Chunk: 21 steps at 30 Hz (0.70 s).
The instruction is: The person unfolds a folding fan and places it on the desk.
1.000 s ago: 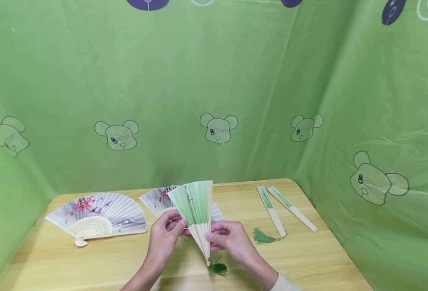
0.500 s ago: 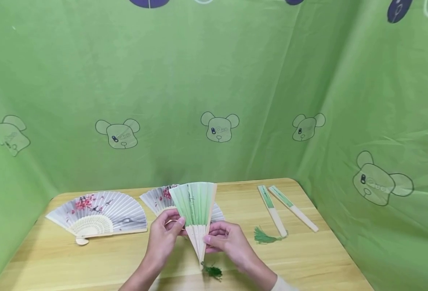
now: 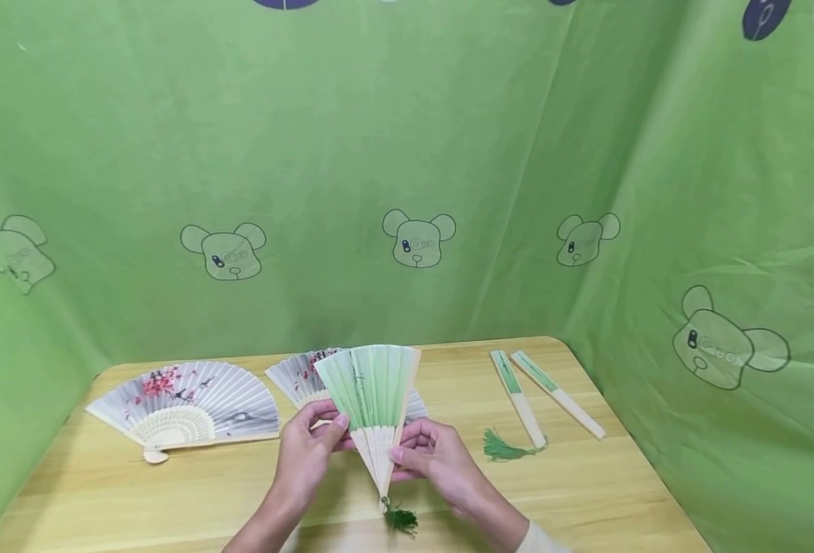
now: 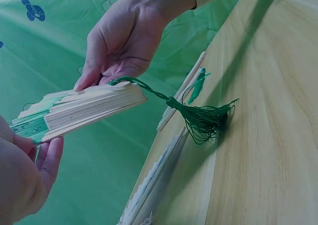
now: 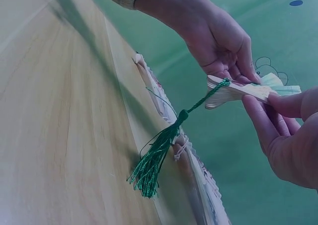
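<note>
A green folding fan (image 3: 372, 392), partly spread with its ribs pointing down, is held above the table between both hands. My left hand (image 3: 305, 453) pinches its left edge between thumb and fingers. On the other side, my right hand (image 3: 441, 465) pinches the right outer rib, thumb in front. From the fan's pivot hangs a dark green tassel (image 4: 203, 118), which also shows as a tassel (image 5: 161, 153) in the right wrist view. Behind the held fan, a grey fan with red blossoms (image 3: 296, 376) lies spread and is partly covered from view.
Another spread grey blossom fan (image 3: 193, 407) lies at the table's left. Two folded green fans (image 3: 517, 399) (image 3: 559, 395) lie at the right, one with a green tassel (image 3: 507, 445). A green curtain (image 3: 324, 153) surrounds the wooden table (image 3: 193, 507).
The green fan has spread wider, its right edge moving right and its pivot and tassel shifting slightly left. Both hands keep their hold on it. The fans on the table stay put.
</note>
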Each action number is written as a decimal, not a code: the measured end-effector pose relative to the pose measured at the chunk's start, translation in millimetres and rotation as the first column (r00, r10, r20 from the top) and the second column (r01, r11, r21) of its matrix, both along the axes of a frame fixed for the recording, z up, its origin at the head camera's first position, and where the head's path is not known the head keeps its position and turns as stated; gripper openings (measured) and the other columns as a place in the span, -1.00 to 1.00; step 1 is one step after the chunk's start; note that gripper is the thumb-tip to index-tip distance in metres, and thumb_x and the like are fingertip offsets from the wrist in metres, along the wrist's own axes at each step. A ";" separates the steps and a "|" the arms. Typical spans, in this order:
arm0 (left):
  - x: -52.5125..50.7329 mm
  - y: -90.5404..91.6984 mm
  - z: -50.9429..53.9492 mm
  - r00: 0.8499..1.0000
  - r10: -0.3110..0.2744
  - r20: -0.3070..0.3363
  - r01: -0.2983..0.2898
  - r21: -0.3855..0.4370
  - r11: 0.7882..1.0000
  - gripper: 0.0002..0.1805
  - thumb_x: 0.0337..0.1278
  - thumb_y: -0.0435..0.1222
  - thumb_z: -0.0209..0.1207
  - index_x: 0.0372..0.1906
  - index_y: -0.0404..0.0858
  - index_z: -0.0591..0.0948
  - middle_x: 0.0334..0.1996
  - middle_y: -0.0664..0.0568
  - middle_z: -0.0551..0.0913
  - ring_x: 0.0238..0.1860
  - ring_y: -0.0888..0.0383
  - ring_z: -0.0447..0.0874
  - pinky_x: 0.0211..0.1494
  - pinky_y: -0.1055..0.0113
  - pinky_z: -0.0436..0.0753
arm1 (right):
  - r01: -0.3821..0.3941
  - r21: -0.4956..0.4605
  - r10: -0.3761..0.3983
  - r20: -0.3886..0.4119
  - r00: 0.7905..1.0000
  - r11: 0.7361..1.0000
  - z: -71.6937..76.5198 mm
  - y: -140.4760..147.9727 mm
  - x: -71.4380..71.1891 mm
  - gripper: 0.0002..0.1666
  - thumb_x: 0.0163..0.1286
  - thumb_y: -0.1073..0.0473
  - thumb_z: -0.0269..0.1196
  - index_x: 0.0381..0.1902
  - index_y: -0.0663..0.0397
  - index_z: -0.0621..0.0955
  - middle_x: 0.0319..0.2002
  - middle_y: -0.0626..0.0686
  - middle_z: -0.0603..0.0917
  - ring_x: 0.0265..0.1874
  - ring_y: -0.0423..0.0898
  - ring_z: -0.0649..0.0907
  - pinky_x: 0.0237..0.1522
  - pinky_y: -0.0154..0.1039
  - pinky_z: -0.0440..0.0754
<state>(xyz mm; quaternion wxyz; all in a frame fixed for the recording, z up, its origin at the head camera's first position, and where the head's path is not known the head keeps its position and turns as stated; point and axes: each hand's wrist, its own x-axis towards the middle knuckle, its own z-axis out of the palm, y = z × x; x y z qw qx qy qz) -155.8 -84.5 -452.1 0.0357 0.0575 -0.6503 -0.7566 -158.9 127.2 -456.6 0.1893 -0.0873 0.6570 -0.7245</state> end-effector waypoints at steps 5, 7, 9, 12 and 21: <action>0.3 0.9 0.3 1.000 0.016 0.001 -0.016 0.037 0.999 -0.67 0.34 -0.56 0.17 0.14 -0.58 0.47 -0.14 -0.11 0.58 -0.37 0.23 0.73 -0.17 0.28 0.92 | 0.003 -0.007 -0.003 -0.003 1.000 1.000 -0.2 2.4 -1.1 -0.68 0.36 0.41 0.33 -0.03 0.49 0.50 -0.24 0.09 0.68 -0.27 -0.09 0.79 -0.06 -0.14 0.91; 1.0 1.6 0.4 1.000 0.024 0.003 -0.024 0.048 0.999 -0.67 0.33 -0.57 0.16 0.13 -0.59 0.47 -0.17 -0.08 0.58 -0.36 0.23 0.72 -0.16 0.30 0.92 | 0.007 -0.010 -0.007 -0.001 1.000 1.000 -0.4 3.7 -1.1 -0.69 0.35 0.43 0.33 -0.04 0.49 0.50 -0.24 0.08 0.68 -0.28 -0.09 0.79 -0.06 -0.15 0.91; 1.6 2.1 0.4 0.999 0.032 0.005 -0.032 0.059 0.998 -0.67 0.32 -0.57 0.16 0.13 -0.59 0.47 -0.19 -0.07 0.58 -0.36 0.23 0.72 -0.16 0.30 0.92 | 0.014 -0.014 -0.014 0.006 1.000 1.000 -0.8 4.6 -1.4 -0.71 0.35 0.44 0.32 -0.05 0.47 0.50 -0.24 0.09 0.68 -0.28 -0.09 0.79 -0.06 -0.14 0.91; 2.1 2.6 1.8 0.999 0.041 0.007 -0.041 0.076 0.996 -0.68 0.32 -0.58 0.16 0.13 -0.58 0.47 -0.20 -0.05 0.58 -0.36 0.22 0.71 -0.16 0.31 0.92 | 0.022 -0.015 -0.022 0.011 1.000 1.000 0.0 5.1 -1.5 -0.73 0.34 0.46 0.31 -0.06 0.45 0.51 -0.24 0.10 0.68 -0.27 -0.09 0.79 -0.06 -0.14 0.91; 3.2 1.3 4.3 0.999 0.041 0.032 -0.044 0.092 0.995 -0.70 0.36 -0.52 0.20 0.10 -0.54 0.45 -0.16 -0.04 0.57 -0.35 0.22 0.69 -0.16 0.35 0.91 | 0.036 -0.041 -0.036 0.013 0.999 0.999 -2.5 7.2 -3.3 -0.72 0.35 0.42 0.32 -0.06 0.43 0.50 -0.23 0.06 0.67 -0.24 -0.10 0.75 -0.05 -0.16 0.91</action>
